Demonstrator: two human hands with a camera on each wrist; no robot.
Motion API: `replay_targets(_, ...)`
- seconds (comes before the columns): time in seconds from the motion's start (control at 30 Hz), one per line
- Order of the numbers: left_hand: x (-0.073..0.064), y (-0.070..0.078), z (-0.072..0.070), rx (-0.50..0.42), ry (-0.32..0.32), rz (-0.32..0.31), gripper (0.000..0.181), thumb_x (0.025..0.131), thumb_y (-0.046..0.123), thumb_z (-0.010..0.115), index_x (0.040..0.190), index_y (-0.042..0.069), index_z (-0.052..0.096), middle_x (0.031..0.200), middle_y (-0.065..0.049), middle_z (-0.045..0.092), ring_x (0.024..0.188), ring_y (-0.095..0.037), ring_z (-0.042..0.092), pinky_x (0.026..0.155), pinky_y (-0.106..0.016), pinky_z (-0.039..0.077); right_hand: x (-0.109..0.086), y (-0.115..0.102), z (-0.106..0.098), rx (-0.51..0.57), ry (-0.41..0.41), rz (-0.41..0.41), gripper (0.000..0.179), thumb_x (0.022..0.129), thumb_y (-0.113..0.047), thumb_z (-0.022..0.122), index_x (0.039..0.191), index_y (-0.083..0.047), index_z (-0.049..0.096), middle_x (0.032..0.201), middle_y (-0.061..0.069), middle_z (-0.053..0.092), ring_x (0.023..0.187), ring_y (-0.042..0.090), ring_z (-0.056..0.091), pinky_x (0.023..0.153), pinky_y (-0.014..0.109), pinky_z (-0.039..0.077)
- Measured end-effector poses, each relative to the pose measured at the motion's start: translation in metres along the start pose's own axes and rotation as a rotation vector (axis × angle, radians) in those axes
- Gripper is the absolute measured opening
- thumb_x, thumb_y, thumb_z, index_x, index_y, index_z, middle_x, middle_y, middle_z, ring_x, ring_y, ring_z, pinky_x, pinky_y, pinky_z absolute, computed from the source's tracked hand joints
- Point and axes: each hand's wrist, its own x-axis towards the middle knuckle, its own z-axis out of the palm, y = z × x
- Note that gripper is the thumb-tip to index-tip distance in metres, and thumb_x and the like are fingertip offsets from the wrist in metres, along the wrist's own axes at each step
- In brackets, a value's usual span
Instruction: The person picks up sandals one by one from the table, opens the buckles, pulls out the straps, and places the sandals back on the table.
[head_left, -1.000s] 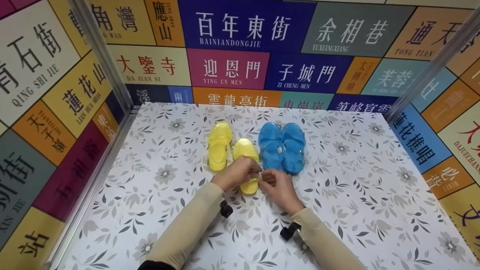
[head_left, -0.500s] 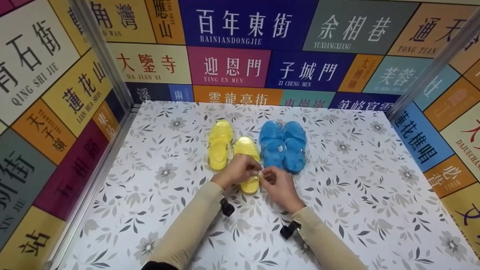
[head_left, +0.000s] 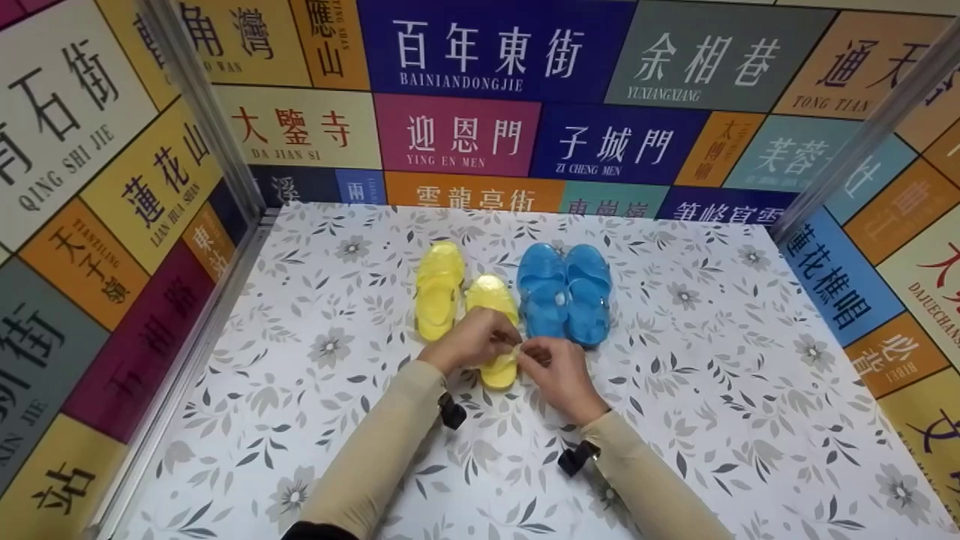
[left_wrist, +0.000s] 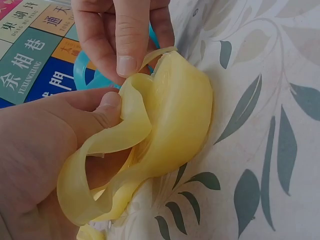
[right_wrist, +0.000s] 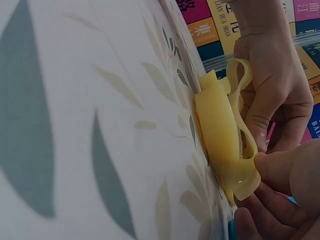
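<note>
A yellow sandal stands on the patterned sheet, its middle covered by my hands in the head view. In the left wrist view, its ankle strap loops behind the heel. Thumb and fingers of my left hand pinch this strap along the sandal's side. Facing it from the right, my right hand pinches the strap end, thumb against it in the right wrist view. The two hands' fingertips almost meet there. Whether the strap's fastening is joined, I cannot tell.
Another yellow sandal lies just left, toe pointing away. A pair of blue sandals sits side by side to the right. Walls printed with coloured street names enclose the back and sides of the white floral sheet.
Both hands stay at the same sandal's strap, with only small finger shifts. The right fingertips have moved slightly closer to the left ones. The other sandals have not moved.
</note>
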Motion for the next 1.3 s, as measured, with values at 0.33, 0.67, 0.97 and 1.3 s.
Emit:
replay_targets(0.33,-0.003,0.002,0.002,0.018,0.026,0.002,0.026,0.089,-0.008,0.07,0.107,0.007,0.082,0.1,-0.005,0.08,0.093,-0.017,0.072,0.088,-0.026,0.058,0.005,-0.003,0.004,-0.039,0.036,-0.046,0.01,0.094,-0.012,0.078,0.102,-0.009,0.083,0.096,0.002,0.08,0.086,0.015,0.074,0.078,0.037,0.062)
replay_targets(0.67,-0.003,0.002,0.005,0.029,0.054,0.019,0.024,0.088,-0.009,0.072,0.105,0.005,0.082,0.099,-0.008,0.08,0.094,-0.021,0.073,0.087,-0.028,0.058,0.007,-0.004,0.013,-0.084,0.161,-0.144,0.005,0.09,-0.008,0.079,0.093,-0.008,0.083,0.089,0.002,0.08,0.082,0.017,0.075,0.074,0.039,0.062)
replay_targets(0.97,-0.002,-0.001,0.009,0.03,0.099,0.024,0.025,0.086,-0.009,0.073,0.103,0.007,0.083,0.098,-0.006,0.081,0.094,-0.022,0.074,0.089,-0.028,0.058,0.004,0.003,0.009,-0.03,0.086,-0.088,0.007,0.094,-0.011,0.08,0.101,-0.01,0.081,0.098,0.002,0.08,0.091,0.016,0.074,0.082,0.038,0.061)
replay_targets(1.3,-0.001,-0.002,0.008,0.009,0.076,-0.015,0.028,0.085,-0.01,0.069,0.103,0.006,0.083,0.099,-0.007,0.08,0.097,-0.022,0.073,0.091,-0.031,0.058,0.002,0.006,0.007,-0.053,0.071,-0.129,0.006,0.092,-0.011,0.081,0.099,-0.01,0.081,0.095,0.002,0.079,0.089,0.017,0.073,0.08,0.038,0.061)
